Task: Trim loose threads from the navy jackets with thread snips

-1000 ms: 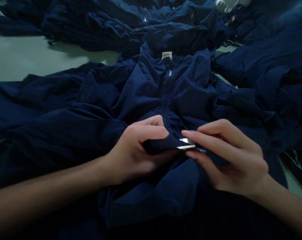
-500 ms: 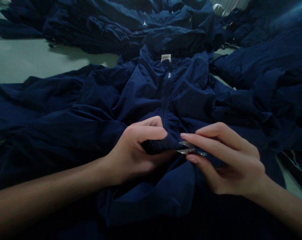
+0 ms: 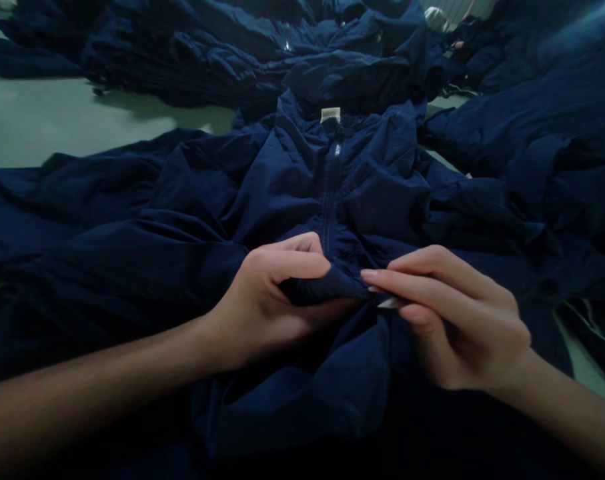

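Observation:
A navy blue jacket (image 3: 282,180) lies spread out before me, its front zipper (image 3: 327,213) running down from a collar with a pale label (image 3: 331,115). My left hand (image 3: 277,300) is closed on a bunched fold of the jacket below the zipper's visible length. Close by on the right, my right hand (image 3: 457,313) grips small metal thread snips (image 3: 389,303) between thumb and fingers. Their blade tips point left at the held fold; most of the tool is hidden by the fingers. I cannot tell whether the blades touch the cloth.
A heap of similar navy garments (image 3: 222,53) lies across the back. More dark blue fabric (image 3: 557,147) covers the right side. A pale table surface (image 3: 47,120) shows at the left.
The snips' blades have shifted slightly right and show less between my right fingers, with the thumb drawn back a little. My left hand keeps its hold on the jacket.

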`<state>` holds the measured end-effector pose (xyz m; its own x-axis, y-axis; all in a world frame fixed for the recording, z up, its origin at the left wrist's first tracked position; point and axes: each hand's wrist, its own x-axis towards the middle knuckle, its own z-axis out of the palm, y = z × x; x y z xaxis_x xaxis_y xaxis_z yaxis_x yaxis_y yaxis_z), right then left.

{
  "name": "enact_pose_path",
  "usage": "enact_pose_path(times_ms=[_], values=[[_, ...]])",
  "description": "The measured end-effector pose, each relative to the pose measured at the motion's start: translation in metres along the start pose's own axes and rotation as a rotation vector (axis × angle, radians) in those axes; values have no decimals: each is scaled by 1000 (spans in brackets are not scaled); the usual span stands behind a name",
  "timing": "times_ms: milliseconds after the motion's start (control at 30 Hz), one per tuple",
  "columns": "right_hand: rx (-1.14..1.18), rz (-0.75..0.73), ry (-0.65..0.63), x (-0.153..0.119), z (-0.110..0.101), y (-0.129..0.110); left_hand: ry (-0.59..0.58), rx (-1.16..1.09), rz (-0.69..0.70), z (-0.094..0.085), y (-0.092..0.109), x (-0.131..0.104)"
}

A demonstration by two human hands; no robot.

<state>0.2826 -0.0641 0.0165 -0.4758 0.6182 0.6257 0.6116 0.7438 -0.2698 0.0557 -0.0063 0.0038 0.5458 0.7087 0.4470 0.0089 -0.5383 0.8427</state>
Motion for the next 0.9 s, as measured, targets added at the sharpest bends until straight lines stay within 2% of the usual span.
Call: enact_pose_path(times_ms=[133,267,433,600,733,900], values=[[105,105,2,5,-1,-2,-21,-19,-3,0,1,0],[167,139,-4,10,3,-7,-27,31,3,-1,-1,0],[264,253,69,12,14,-15,-6,91,42,1,-3,0],[296,302,119,11,20,-18,-4,121,46,4,-5,1],[321,359,122,11,21,-18,-15,88,36,5,-7,0],[430,518,109,4,14,-9,-49,25,-16,3,-7,-1]])
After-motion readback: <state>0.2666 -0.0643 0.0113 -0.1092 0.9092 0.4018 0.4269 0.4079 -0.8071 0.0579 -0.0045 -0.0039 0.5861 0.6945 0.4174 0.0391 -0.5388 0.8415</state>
